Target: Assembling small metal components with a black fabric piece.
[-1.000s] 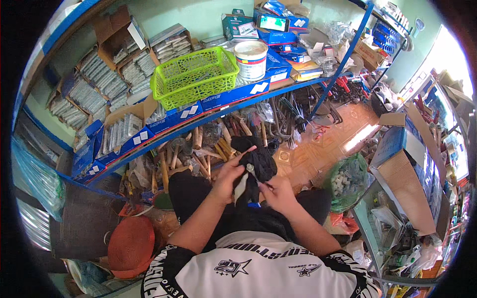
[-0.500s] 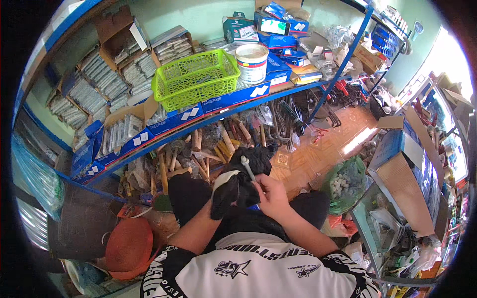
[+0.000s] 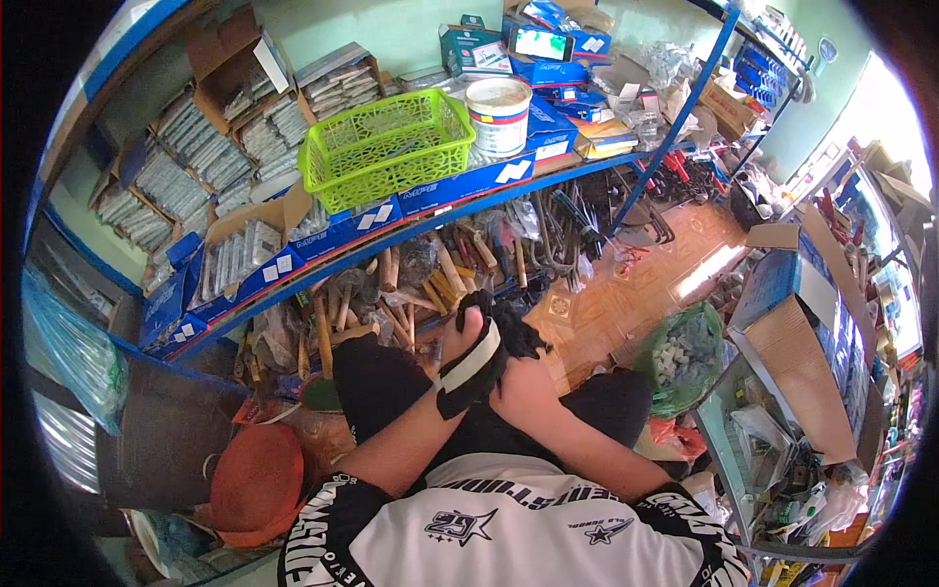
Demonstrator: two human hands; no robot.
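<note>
Handling the cloth (image 3: 515, 333) seems the step — right grip (image 3: 526, 389) closed on it, left grip (image 3: 458, 342) unclear — likely calling for steady tension next.

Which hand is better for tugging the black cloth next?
Probably the right hand: its back is uncovered and it sits against the black cloth. The cloth's banded part lies across the left hand, which seems less free.

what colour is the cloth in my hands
The cloth is black with an off-white strip; head view.
</note>
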